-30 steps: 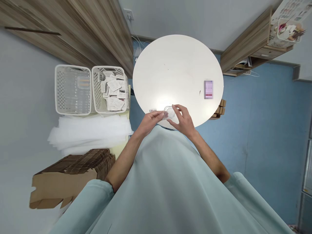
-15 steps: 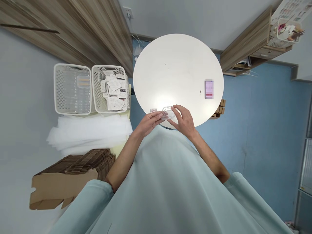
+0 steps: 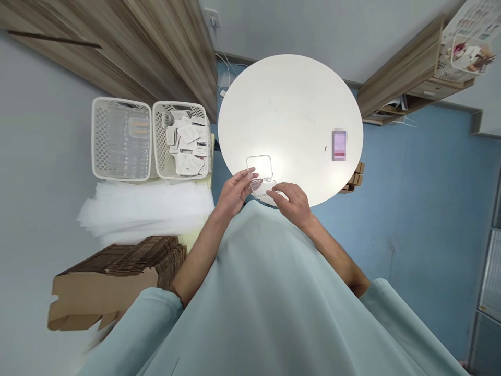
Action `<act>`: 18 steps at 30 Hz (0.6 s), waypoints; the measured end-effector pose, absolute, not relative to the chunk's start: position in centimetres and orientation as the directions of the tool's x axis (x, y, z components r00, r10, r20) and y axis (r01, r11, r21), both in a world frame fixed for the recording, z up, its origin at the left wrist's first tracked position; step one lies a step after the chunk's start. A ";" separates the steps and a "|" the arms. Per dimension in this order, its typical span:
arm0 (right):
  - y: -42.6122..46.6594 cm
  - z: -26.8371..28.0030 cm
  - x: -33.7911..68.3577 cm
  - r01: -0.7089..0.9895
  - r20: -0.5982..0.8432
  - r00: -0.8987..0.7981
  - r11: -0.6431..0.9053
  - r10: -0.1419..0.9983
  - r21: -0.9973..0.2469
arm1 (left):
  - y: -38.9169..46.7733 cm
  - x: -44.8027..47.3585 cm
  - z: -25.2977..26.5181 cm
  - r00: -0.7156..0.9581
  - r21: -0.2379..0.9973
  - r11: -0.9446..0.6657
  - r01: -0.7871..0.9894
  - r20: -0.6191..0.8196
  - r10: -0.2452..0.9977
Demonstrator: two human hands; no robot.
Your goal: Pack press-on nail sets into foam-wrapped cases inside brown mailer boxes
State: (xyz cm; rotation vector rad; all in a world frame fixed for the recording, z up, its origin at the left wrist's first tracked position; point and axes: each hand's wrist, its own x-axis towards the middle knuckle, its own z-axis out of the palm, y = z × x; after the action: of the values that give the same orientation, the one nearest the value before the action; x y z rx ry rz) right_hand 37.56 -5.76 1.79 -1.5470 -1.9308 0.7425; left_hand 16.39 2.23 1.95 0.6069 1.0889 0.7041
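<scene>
The round white table [image 3: 291, 99] is standing on a blue floor [image 3: 395, 209]. Over its near edge, the left hand [image 3: 234, 192] is pinching the left side of a clear hinged plastic case [image 3: 266, 179]; the right hand [image 3: 293, 202] is holding thumb and fingers narrowly together at the base's right end. Half a second ago lid and base were overlapping; now the lid is opening out toward the tabletop's middle, showing rounded corners and see-through walls. Near the right edge, a blurred purple rectangle [image 3: 340, 145] is lying. A grey wall [image 3: 282, 26] is rising beyond the far edge.
</scene>
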 end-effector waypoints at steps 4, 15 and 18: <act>-6.1 1.2 36.5 0.656 0.044 -0.249 0.202 0.968 -0.727 | 2.6 15.6 2.4 0.237 0.730 0.655 -0.194 -0.613 0.754; -1.8 -4.1 35.6 0.663 0.034 -0.210 0.168 0.977 -0.730 | 2.4 9.1 1.7 -0.116 0.782 0.570 -0.254 -0.609 0.784; 0.4 -8.2 35.1 0.757 -0.097 -0.250 0.133 0.963 -0.639 | 1.6 6.4 1.9 -0.206 0.786 0.558 -0.267 -0.612 0.764</act>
State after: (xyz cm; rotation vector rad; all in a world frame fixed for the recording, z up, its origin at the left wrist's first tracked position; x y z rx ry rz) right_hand 35.07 0.39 -8.21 -1.6663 -2.0776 0.8447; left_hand 6.37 1.58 1.92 0.4452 1.4998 0.9950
